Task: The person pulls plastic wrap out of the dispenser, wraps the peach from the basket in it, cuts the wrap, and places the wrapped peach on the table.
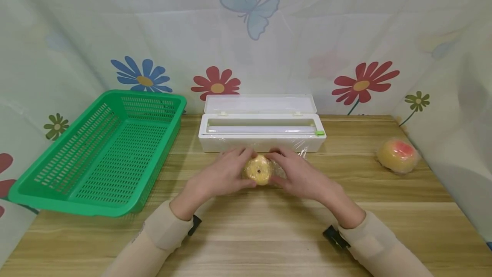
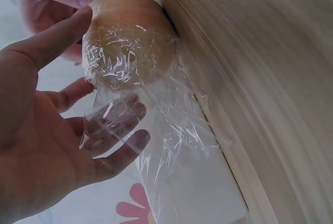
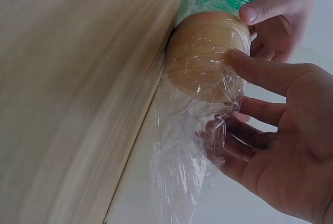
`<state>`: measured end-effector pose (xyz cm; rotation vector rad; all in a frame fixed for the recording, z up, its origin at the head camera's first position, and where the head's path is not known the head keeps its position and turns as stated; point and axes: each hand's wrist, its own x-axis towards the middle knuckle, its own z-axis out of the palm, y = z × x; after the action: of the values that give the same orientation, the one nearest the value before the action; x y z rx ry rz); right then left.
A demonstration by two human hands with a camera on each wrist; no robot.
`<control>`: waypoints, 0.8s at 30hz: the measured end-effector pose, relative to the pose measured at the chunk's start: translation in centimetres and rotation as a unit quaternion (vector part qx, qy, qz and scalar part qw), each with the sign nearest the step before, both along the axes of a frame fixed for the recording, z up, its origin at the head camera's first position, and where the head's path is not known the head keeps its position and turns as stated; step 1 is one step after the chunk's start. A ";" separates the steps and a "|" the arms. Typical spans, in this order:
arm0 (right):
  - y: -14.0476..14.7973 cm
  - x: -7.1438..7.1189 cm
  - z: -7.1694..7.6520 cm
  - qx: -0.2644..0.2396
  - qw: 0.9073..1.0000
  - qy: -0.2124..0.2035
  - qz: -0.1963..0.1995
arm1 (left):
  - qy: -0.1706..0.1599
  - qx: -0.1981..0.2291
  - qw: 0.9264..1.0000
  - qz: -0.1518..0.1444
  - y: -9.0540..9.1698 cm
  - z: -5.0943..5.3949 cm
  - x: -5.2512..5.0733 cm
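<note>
A round yellow fruit with a small dark spot on top sits on the table between both hands, clear plastic wrap clinging to it. The left hand grips its left side with thumb and fingers; in the left wrist view some fingers show through loose film. From the other side, the right hand holds the fruit, its thumb pressing the wrapped surface. Loose wrap trails off the fruit beside the right fingers. Just behind stands a white wrap dispenser, lid raised, roll inside.
A green plastic basket stands on the left of the wooden table. At the right lies another film-wrapped fruit, yellow with a red blush. A green slider sits at the dispenser's right end. A flower-print curtain hangs behind.
</note>
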<state>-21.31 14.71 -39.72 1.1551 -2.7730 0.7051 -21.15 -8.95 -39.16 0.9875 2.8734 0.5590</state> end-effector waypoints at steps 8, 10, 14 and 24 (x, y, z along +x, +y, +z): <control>0.0 -0.2 -0.3 -0.001 1.000 -0.001 -0.012 | 0.054 0.000 0.998 -0.012 0.4 0.1 -0.2; 0.0 -0.2 -0.4 -0.005 1.000 -0.006 -0.014 | 0.064 -0.007 0.998 -0.015 0.5 0.2 -0.2; 0.1 -0.3 -0.5 -0.020 1.000 -0.006 -0.010 | 0.069 -0.016 0.997 -0.015 0.5 0.2 -0.3; 0.5 -0.4 0.0 -0.015 0.999 -0.030 -0.015 | 0.065 0.002 0.998 -0.027 0.3 0.0 -0.9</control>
<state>-21.74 15.19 -39.76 1.1021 -2.8111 0.7882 -22.08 -8.63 -39.15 1.1394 2.9467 0.5144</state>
